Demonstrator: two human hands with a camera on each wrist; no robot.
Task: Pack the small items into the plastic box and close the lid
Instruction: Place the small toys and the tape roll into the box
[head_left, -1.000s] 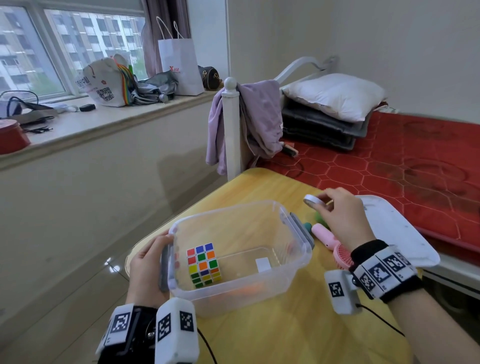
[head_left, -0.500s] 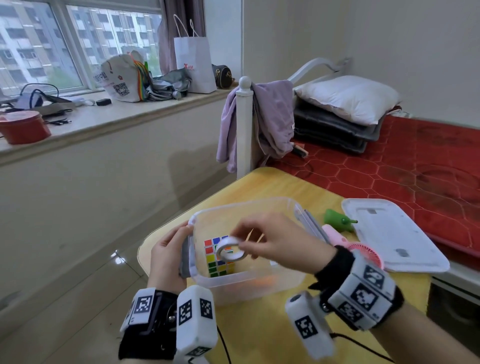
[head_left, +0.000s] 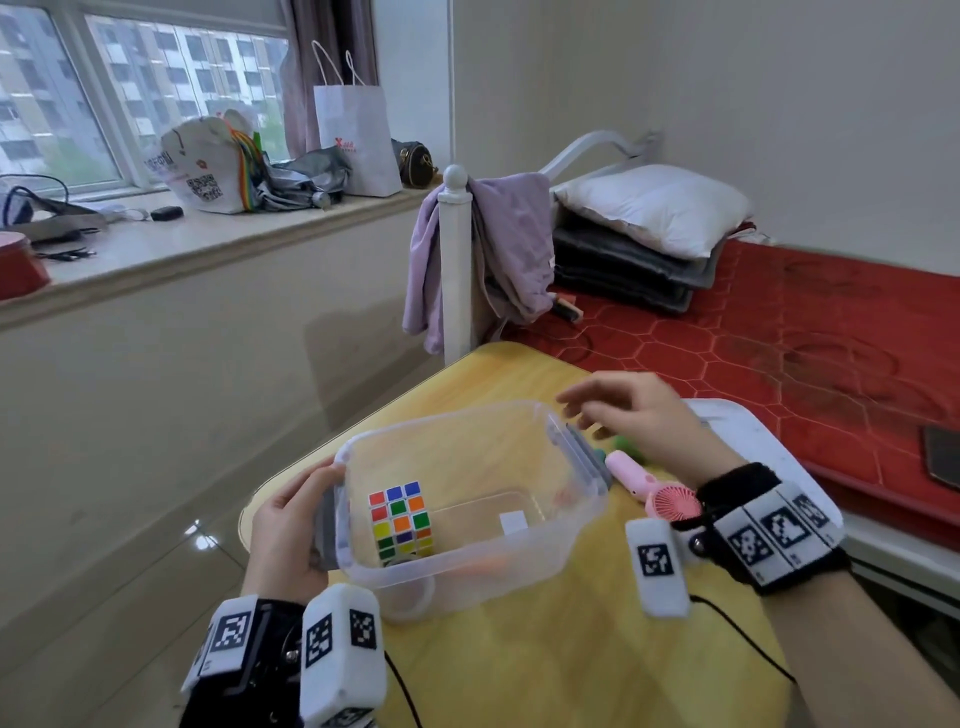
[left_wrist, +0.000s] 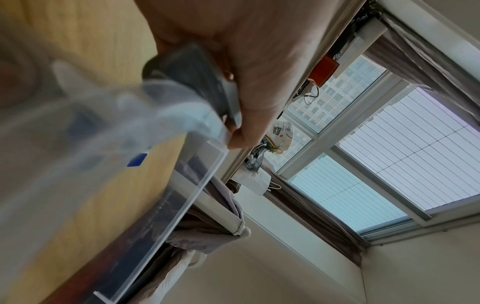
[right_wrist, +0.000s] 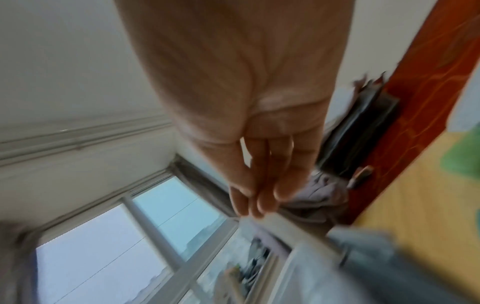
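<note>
green toy mostly hidden behind right hand, right wrist view motion-blurred

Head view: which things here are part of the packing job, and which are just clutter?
Job:
plastic box
Rubik's cube and tape roll inside it
pink fan
green toy
lid
left hand gripping box
right hand

Clutter:
white paper bag
pillow
purple cloth

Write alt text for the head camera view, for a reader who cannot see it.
A person's left hand grips the end of a clear plastic box on a yellow table, with a colourful puzzle cube inside. The empty right hand hovers beyond the box, above a pink handheld fan, with the white lid beside it.
</note>
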